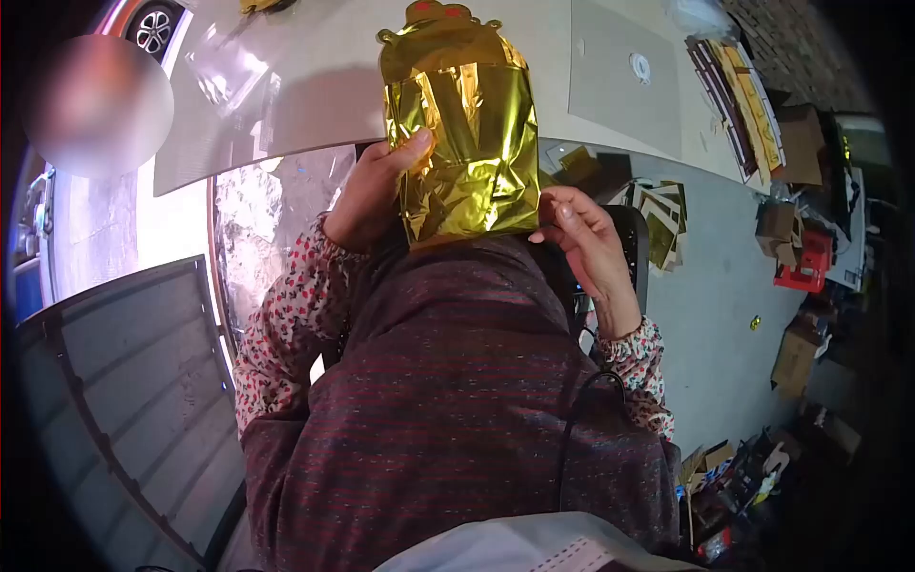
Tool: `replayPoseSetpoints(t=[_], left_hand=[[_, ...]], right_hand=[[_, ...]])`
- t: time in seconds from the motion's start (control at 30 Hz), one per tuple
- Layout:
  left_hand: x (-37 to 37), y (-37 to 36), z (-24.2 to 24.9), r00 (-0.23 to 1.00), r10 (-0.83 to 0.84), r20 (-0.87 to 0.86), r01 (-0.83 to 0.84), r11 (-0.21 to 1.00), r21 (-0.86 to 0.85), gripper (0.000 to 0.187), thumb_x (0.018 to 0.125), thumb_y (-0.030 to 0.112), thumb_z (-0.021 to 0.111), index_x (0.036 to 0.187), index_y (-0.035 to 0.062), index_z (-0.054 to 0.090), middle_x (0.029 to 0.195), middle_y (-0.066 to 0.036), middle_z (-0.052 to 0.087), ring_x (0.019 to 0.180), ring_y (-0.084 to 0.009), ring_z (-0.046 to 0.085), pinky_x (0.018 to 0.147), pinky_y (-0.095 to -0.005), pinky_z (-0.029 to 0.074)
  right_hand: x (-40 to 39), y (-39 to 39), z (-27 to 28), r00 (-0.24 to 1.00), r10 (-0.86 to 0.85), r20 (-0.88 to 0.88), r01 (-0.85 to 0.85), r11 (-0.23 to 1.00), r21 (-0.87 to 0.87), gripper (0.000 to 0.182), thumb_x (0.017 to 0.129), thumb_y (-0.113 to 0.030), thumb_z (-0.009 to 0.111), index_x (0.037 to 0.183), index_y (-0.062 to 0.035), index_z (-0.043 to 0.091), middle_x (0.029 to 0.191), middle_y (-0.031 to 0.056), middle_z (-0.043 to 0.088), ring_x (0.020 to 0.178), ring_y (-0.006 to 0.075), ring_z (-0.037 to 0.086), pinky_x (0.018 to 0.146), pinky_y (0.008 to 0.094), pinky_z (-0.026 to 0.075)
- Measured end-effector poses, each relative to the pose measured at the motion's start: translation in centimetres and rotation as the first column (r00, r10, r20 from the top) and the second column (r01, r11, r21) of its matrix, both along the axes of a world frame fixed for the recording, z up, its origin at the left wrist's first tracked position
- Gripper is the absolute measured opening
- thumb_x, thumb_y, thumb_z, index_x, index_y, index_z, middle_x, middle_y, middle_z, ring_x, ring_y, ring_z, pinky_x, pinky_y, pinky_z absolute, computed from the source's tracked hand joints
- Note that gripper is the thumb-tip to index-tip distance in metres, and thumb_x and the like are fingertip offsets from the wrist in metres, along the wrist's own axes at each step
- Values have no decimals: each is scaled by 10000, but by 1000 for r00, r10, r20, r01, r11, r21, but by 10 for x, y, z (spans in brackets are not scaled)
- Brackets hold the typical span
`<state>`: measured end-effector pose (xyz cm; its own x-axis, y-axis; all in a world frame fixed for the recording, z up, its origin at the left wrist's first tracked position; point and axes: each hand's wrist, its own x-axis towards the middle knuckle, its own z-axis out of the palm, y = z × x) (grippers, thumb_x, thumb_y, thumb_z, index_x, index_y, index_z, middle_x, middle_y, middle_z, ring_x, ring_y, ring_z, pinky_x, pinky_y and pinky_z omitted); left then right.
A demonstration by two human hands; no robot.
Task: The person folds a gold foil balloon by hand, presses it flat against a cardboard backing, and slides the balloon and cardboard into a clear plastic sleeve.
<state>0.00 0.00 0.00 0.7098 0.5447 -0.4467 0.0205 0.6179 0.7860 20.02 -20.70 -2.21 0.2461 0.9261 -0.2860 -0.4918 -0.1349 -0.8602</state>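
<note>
A shiny gold foil bag stands upright over my lap, overlapping the table's near edge. Its foil is creased, and the shaped gold top has small loops at the sides and reddish patches. My left hand grips the bag's left side, thumb pressed flat on the front and the other fingers hidden behind it. At the lower right edge of the bag is my right hand, its fingers loosely bent and apart, fingertips right at the foil.
The pale table carries clear plastic film, a grey sheet with a white ring, and stacked strips at right. Flat pieces lie below the table's edge. Cardboard boxes and a red stool stand far right.
</note>
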Motion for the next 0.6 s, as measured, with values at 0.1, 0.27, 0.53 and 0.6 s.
replayPoseSetpoints(t=[0.1, 0.27, 0.53, 0.6], left_hand=[[4, 1, -4, 1000, 3, 20, -2, 1000, -14, 386, 1045, 310, 537, 1201, -34, 619, 1045, -76, 684, 857, -120, 670, 743, -268, 555], [8, 5, -3, 999, 43, 34, -44, 999, 6, 375, 1055, 290, 516, 1202, -41, 616, 1071, -86, 684, 873, -138, 676, 762, -282, 557], [10, 11, -9, 997, 61, 53, -60, 998, -4, 389, 1060, 291, 507, 1197, -60, 604, 1091, -105, 679, 930, -153, 674, 829, -294, 552], [10, 10, -8, 997, 68, 34, -68, 998, 3, 392, 1061, 296, 506, 1194, -60, 602, 1098, -107, 677, 935, -154, 675, 831, -293, 551]], right_hand=[[-2, 9, 4, 998, -41, -47, 41, 999, 2, 337, 1016, -184, 607, 1321, -43, 598, 1144, 25, 659, 1041, 111, 615, 848, 337, 563], [-3, 31, 6, 999, 32, -37, -31, 999, 21, 293, 999, -156, 632, 1263, -29, 632, 1101, 9, 675, 1013, 83, 617, 841, 285, 547], [10, 33, 2, 974, 174, 146, -169, 984, -48, 195, 950, -87, 689, 1128, -10, 689, 1006, 22, 719, 911, 89, 673, 820, 237, 530], [11, 32, -7, 969, 169, 182, -167, 986, -28, 186, 948, -78, 688, 1118, -2, 691, 980, 29, 724, 897, 92, 679, 817, 236, 531]])
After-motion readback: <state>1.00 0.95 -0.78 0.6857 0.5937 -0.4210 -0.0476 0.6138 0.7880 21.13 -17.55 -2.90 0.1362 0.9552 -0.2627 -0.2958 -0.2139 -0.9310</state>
